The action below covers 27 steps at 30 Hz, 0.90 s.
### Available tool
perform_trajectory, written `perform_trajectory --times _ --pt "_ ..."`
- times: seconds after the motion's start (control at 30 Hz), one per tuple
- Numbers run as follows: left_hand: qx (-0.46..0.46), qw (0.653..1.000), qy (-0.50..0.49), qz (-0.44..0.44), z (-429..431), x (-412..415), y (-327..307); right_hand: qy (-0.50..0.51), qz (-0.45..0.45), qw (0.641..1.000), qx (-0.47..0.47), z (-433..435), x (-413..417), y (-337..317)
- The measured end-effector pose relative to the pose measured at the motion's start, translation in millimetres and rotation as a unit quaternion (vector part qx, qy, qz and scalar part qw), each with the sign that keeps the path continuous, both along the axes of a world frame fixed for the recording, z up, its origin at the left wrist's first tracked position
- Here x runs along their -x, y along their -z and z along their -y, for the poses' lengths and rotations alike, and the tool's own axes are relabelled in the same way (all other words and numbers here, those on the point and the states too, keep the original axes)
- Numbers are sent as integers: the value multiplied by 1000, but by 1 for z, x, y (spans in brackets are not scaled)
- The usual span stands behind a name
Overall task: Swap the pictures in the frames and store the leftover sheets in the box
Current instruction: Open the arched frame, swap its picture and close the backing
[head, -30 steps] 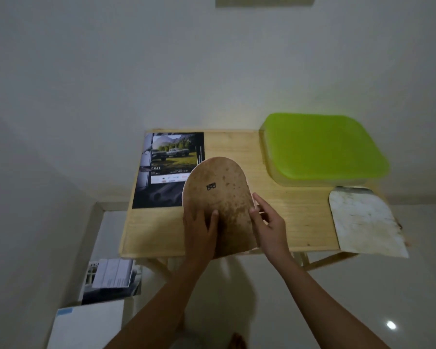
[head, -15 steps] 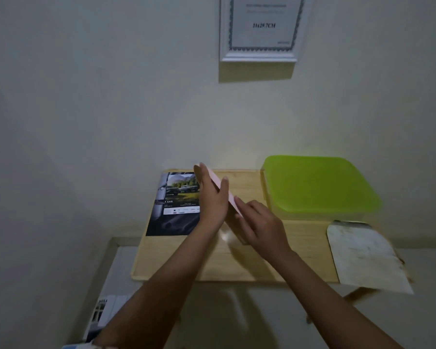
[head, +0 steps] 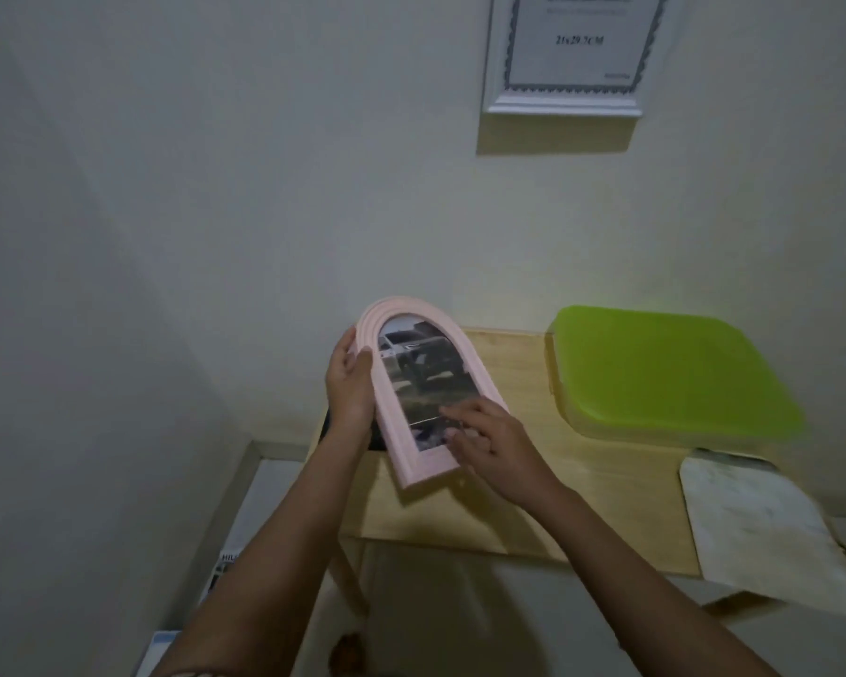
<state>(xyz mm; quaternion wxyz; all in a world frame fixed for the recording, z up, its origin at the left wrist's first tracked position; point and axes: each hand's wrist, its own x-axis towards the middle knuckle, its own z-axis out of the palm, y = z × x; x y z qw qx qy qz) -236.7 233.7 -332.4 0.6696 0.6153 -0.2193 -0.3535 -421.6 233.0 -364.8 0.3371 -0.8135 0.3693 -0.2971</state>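
My left hand (head: 350,388) grips the pink frame (head: 423,383) by its left edge; right hand (head: 489,447) pinches its lower right. Arch end points away from me, leaning left

Left hand (head: 350,388) and right hand (head: 492,447) forward, both gripping.

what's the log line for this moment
left hand: grips arched pink frame | right hand: holds its lower edge | picture: cars | green box: lid on

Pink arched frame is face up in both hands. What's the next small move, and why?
Probably set the pink frame down on the table: its car picture sits in place, left hand and right hand both hold it, and the stained sheet lies outside the closed green box.
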Motion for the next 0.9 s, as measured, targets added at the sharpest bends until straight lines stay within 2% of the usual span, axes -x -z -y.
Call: perform_trajectory --times 0.07,0.2,0.5,0.7,0.9 --pt "8 1000 -5 -11 5 -28 -4 61 37 997 8 23 -7 -2" --pt "40 999 12 -15 26 -83 -18 161 50 986 7 75 -36 -16" --pt "160 984 81 0 126 -188 -95 181 213 959 -39 167 -143 -88" --pt "256 956 109 97 181 -209 -186 203 350 913 43 202 -175 -161" --pt "360 899 170 183 218 -194 -276 202 441 859 164 256 -172 -270"
